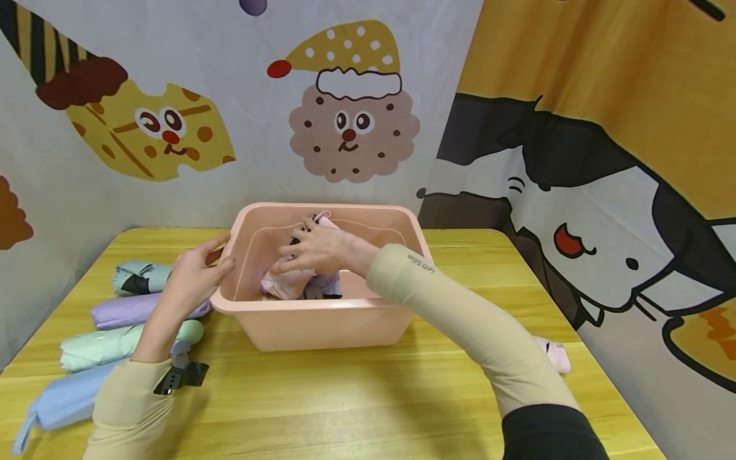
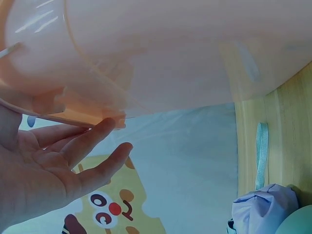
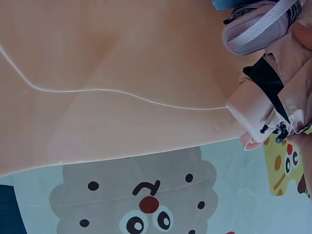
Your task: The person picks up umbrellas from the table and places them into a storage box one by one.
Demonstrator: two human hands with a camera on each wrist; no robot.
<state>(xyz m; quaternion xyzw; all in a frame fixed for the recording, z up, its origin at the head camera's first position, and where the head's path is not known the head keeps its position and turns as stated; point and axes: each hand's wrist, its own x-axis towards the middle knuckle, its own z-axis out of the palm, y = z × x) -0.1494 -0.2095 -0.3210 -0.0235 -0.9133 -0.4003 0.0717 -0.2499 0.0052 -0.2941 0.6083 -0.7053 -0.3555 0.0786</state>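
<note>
A light-pink plastic bin [image 1: 322,326] stands on the table. My left hand [image 1: 198,275] is at its left rim; in the left wrist view the fingers [image 2: 92,139] are fairly straight, fingertips right at the rim. Inside the bin, my right hand [image 1: 316,249] holds a pink folded umbrella [image 1: 287,282]. Its pink end and black band show in the right wrist view, where most of the hand is out of frame. Beside it in the bin lies a greyish-purple folded umbrella [image 3: 253,36] with a pale strap.
Left of the bin lie several folded umbrellas: teal [image 1: 144,278], purple [image 1: 123,311], mint green [image 1: 100,348] and blue [image 1: 75,396]. A pink bundle [image 1: 556,354] shows past my right arm near the table's right edge. A printed cloth [image 1: 253,128] hangs behind the table [image 1: 322,409].
</note>
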